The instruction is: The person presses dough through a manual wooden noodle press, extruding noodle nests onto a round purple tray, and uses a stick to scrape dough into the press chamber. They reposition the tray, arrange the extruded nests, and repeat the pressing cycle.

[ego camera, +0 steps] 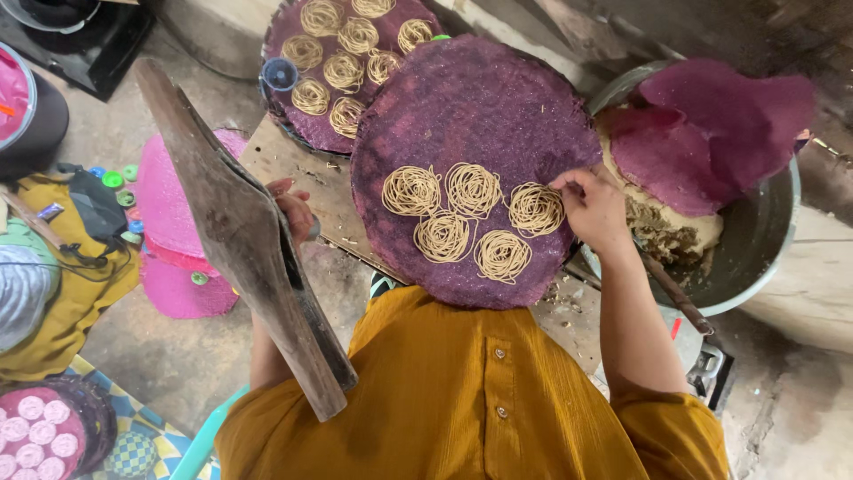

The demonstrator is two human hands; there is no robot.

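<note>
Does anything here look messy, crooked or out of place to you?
Mostly tidy. The noodle coils sit in a neat cluster on the front purple mat, the right hand touching one. Odd bits: crumbs scattered on the wooden board, and the pink cloths lie crumpled over the metal basin's rim rather than flat.

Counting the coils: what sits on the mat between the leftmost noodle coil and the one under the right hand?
In the head view, one more coil lies between the leftmost coil and the coil under the right hand.

Five noodle nests (pixel 471 218) here; two purple round mats (pixel 480 107).
</note>
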